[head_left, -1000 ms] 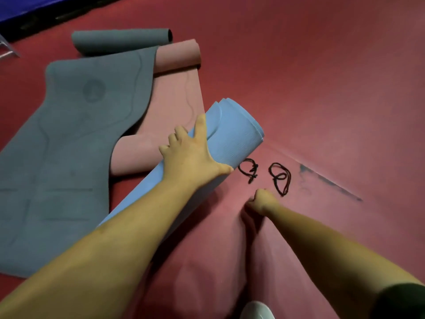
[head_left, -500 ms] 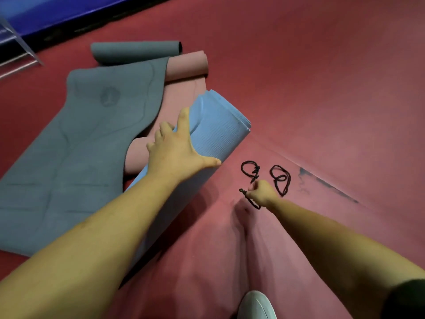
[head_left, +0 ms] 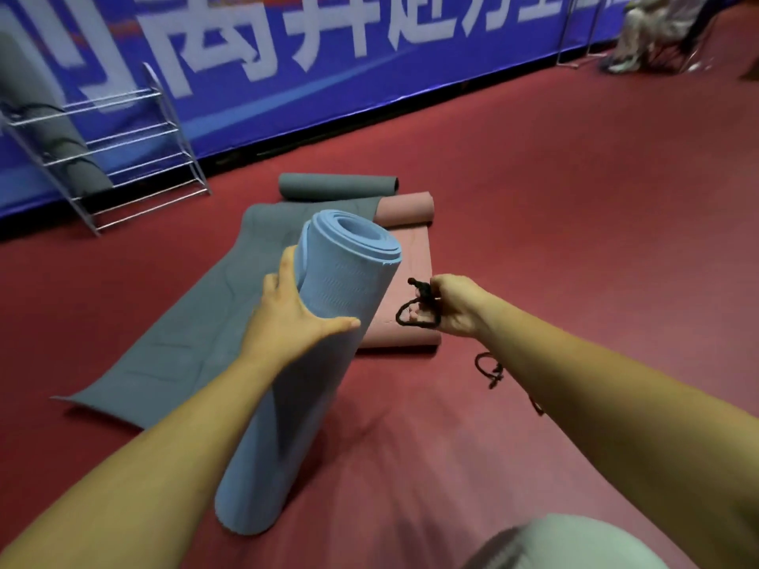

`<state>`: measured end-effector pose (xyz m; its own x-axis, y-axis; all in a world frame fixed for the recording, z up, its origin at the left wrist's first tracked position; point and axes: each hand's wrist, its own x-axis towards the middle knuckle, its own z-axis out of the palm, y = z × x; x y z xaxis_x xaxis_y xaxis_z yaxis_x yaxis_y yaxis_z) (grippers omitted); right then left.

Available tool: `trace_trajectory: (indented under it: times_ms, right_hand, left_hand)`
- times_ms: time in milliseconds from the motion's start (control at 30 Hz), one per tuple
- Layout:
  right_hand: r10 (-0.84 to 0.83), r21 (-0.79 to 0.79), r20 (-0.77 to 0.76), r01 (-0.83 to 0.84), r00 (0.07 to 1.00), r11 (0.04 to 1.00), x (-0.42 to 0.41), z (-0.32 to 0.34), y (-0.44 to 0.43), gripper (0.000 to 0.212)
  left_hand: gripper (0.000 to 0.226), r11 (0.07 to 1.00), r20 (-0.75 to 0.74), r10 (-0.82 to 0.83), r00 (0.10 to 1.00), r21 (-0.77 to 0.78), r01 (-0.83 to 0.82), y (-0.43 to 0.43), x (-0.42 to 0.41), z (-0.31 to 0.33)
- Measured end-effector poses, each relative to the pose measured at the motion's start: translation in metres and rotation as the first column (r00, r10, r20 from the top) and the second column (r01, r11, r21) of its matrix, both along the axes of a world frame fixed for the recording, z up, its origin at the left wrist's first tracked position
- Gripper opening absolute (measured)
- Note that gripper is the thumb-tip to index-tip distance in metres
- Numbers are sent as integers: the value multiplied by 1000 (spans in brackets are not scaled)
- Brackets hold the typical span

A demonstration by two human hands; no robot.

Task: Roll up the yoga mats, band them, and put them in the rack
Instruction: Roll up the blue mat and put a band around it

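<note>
Blue mat [head_left: 328, 322] now tipped up, lower end on the floor [head_left: 575, 240], left hand [head_left: 287, 318] gripping it near the top. Right hand [head_left: 456, 305] has lifted a band [head_left: 415, 305], pinched in curled fingers. Rolled, not yet banded. Spare band [head_left: 488, 369] on floor. Grey mat [head_left: 197, 334] and pink mat [head_left: 410, 248] part-unrolled. Rack [head_left: 123, 158] holds one grey roll [head_left: 53, 129].

Both our arms are out front, left hand [head_left: 287, 318] gripping the blue mat [head_left: 345, 281], right hand [head_left: 456, 305] pinching a black band [head_left: 423, 291].
</note>
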<state>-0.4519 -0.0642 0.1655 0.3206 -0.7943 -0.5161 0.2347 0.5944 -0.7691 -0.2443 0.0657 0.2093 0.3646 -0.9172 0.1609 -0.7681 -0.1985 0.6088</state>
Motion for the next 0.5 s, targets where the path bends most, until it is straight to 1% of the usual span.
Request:
trace_trajectory:
  times_ms: [67, 133, 267, 333, 433, 500]
  right_hand:
    - [76, -7, -2, -76, 997, 997, 17, 24, 14, 27]
    - [139, -67, -21, -140, 990, 988, 33, 49, 28, 27]
    - [269, -231, 15, -258, 963, 938, 58, 102, 54, 11]
    - [351, -323, -1, -332, 936, 886, 67, 126, 65, 19]
    - [416, -498, -65, -391, 907, 774, 81, 155, 85, 15]
    - [443, -560, -115, -427, 889, 710, 96, 164, 98, 8]
  left_hand:
    - [135, 1000, -30, 17, 999, -14, -18, 18, 17, 8]
    - [139, 998, -58, 32, 998, -46, -35, 35, 33, 12]
    - [143, 992, -122, 61, 991, -100, -73, 66, 62, 18]
    - [140, 987, -158, 68, 985, -132, -89, 79, 76, 20]
    - [129, 977, -196, 70, 978, -183, -106, 91, 94, 22]
    - [129, 974, -210, 70, 975, -198, -113, 93, 100, 22]
